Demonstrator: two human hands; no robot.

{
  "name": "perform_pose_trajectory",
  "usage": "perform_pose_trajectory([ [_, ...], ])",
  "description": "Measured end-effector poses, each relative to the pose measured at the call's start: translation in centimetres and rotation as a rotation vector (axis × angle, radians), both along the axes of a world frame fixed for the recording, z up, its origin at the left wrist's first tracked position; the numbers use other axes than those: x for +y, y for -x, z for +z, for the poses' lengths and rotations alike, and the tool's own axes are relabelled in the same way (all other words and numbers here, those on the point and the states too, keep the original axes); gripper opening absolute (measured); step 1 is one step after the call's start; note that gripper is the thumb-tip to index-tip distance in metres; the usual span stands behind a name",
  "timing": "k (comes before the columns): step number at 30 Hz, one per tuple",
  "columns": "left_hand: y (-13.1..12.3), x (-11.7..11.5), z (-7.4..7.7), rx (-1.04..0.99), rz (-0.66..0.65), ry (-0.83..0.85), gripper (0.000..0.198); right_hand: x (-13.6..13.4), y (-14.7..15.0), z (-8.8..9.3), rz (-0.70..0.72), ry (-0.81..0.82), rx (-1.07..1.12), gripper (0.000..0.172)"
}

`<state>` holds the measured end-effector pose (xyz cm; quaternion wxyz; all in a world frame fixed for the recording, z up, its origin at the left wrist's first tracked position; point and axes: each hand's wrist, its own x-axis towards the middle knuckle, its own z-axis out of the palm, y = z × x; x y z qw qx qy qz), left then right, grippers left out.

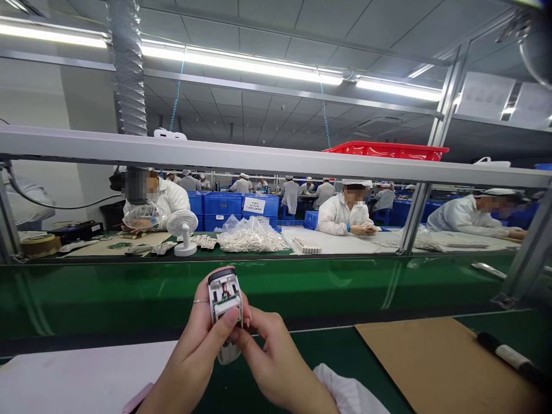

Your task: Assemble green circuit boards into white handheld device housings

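Observation:
Above the front edge of the green bench I hold up a small white electronic device [223, 286] with a dark rounded end. Its housing is open towards me, with a green circuit board and thin wires showing inside. My left hand [196, 348] is wrapped round it from the left, thumb pressed across its face. From the right, the bent fingers of my right hand [273, 348] pinch the device's lower edge. Whether a small separate part is between those fingertips is hidden.
Left of my arms lies a white sheet [86, 374]; to the right are a brown board [431, 356] and a black-and-white pen-like tool [513, 356]. Beyond the green belt [323, 287] stand a fan [184, 230] and bagged white parts [254, 234]. Co-workers sit opposite. A metal shelf [267, 156] crosses ahead.

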<state>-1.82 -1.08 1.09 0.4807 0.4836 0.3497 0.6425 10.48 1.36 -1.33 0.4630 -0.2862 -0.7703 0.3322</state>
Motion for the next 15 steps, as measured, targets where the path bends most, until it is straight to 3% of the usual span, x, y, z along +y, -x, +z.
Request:
perform_pose_trajectory([
  [5, 0.1, -1.6, -0.2, 0.028, 0.072, -0.117, 0.045, -0.6, 0.1, 0.0, -0.039, -0.239, -0.036, 0.02],
  [12, 0.7, -2.6, -0.5, 0.096, 0.142, -0.197, 0.045, -0.2, 0.4, -1.1, -0.009, -0.403, -0.007, 0.017],
  [15, 0.5, -3.2, -0.1, 0.117, 0.182, -0.231, 0.041, 0.0, -0.1, -0.8, 0.047, -0.462, -0.027, 0.014],
])
